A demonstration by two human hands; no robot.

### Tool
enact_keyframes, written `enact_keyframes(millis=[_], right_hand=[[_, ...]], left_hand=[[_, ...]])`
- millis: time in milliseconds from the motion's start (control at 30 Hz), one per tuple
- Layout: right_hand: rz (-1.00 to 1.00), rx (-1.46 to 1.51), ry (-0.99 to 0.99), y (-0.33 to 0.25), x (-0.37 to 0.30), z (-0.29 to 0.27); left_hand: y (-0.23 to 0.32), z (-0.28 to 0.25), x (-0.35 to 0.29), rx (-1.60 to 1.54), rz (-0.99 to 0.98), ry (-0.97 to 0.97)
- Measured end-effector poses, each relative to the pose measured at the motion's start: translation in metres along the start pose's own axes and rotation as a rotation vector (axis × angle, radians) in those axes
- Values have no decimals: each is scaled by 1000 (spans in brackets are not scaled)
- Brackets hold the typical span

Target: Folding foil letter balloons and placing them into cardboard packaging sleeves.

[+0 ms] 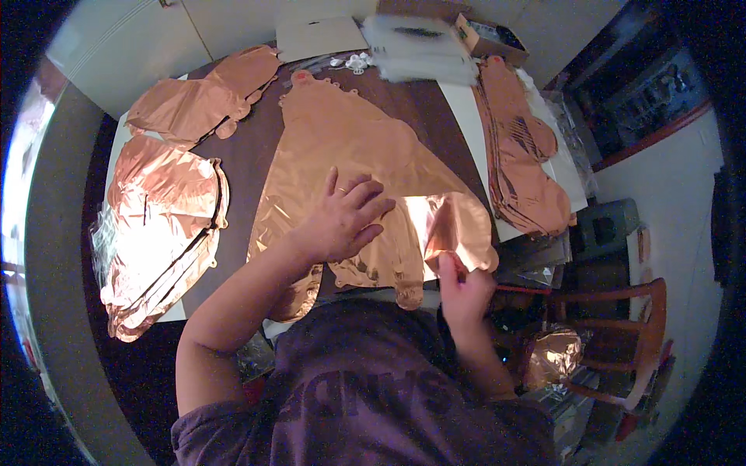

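Observation:
A large flat copper-coloured foil balloon (342,147) lies spread over the dark table in front of me, its narrow end with a reddish spot pointing away. My left hand (346,213) rests on its middle with the fingers spread. My right hand (465,289) pinches the near right edge of the same foil balloon. The foil there is bent up and catches bright light. Rounded lobes of the balloon hang at the table's near edge, close to my shirt.
Stacks of flat copper foil balloons lie at the left (167,225), far left (202,97) and right (517,155). Clear plastic bags (420,46), a white cluster of small pieces (353,62) and a cardboard box (491,37) sit at the back. A wooden chair (622,334) stands right.

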State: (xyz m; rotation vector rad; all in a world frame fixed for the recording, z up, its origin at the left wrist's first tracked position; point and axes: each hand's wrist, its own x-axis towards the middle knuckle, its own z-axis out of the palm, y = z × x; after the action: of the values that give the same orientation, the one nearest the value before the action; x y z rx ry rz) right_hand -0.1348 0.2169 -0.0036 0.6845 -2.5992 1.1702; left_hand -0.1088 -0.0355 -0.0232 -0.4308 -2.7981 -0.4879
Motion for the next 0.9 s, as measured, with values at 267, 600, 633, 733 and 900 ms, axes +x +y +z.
enact_keyframes(millis=[267,600,633,733,900], right_hand=[[-650,44,-294,-21,-6,20],[-556,-84,-382,28,60,18],[-620,-168,-386,28,62,21],[-652,-200,-445,23,61,25],[-565,-199,-390,25,57,25]], left_hand=[[-3,-1,0,86,-55,-151],[-2,-4,1,-22,-71,-156],[-1,-2,0,-88,-97,-104],[-6,0,-5,-53,-56,-105],[-5,0,-4,46,-22,-120]])
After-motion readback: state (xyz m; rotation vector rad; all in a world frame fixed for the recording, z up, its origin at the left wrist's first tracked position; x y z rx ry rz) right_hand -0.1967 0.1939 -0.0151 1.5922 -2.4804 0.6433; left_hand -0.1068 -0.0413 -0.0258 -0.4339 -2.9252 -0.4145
